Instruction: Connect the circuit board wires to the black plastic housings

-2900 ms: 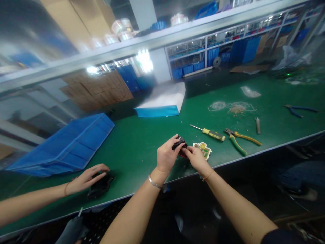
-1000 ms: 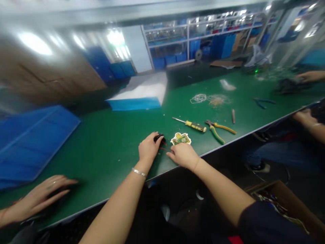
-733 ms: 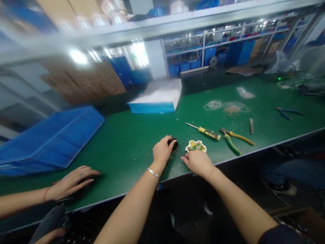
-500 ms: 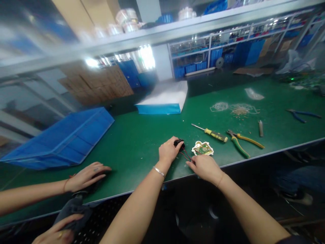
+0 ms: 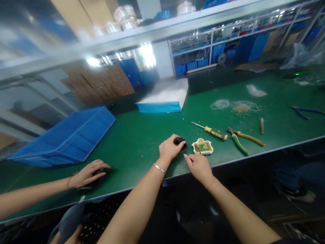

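My left hand point(image 5: 169, 147), with a bracelet at the wrist, is closed round a small black part point(image 5: 179, 141) on the green bench; the fingers hide much of it. Thin red and dark wires point(image 5: 184, 149) run from that part to my right hand point(image 5: 199, 165), whose thumb and forefinger pinch them. Just beyond the right hand lies a white plastic housing point(image 5: 211, 149) with a green circuit board point(image 5: 203, 147) inside. A red wire lies over the board's near edge.
A yellow-and-black screwdriver point(image 5: 215, 133) and yellow-green pliers point(image 5: 237, 139) lie to the right, with blue-handled pliers point(image 5: 302, 110) farther off. At left are a blue bin point(image 5: 76, 135) and a co-worker's hand point(image 5: 92, 173). A white-and-blue box point(image 5: 162, 101) stands behind.
My right hand has drawn left and slightly nearer, closer to the left hand, uncovering more of the housing. A shorter stretch of wire shows between my hands. The co-worker's lower hand has dropped.
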Available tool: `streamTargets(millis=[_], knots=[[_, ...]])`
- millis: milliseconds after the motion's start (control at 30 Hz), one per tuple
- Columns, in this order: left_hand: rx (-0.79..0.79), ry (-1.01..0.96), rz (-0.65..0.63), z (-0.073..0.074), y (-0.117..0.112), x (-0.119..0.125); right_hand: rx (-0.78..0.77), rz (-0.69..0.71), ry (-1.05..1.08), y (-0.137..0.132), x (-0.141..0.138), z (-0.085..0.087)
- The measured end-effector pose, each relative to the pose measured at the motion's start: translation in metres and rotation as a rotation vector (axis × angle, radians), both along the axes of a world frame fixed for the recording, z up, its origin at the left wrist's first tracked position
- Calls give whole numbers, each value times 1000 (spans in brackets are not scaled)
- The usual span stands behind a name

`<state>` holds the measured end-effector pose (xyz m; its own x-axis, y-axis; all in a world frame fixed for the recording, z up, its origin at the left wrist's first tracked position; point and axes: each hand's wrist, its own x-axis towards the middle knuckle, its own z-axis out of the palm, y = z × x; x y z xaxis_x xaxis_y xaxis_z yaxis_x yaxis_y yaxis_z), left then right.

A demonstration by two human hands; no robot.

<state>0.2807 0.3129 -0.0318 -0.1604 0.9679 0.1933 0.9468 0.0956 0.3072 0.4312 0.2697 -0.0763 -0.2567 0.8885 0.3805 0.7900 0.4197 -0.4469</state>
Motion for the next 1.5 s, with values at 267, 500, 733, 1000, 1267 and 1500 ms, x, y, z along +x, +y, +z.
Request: streamTargets(millis=[267, 500, 733, 1000, 1267, 1500], knots=[[-22, -84, 75, -2, 3, 7, 69, 52, 118, -2, -2, -14], [19, -203, 163, -1, 9, 17, 83, 126, 227, 0, 5, -22], [107, -186, 79, -6, 9, 21, 47, 121, 374, 1, 10, -22], [156, -182, -97, -11, 7, 10, 12, -10, 497, 15, 17, -23], [93, -226, 92, -13, 14, 18, 63, 220, 336, 0, 6, -24], [43, -181, 80, -4, 11, 17, 27, 212, 270, 2, 14, -16]])
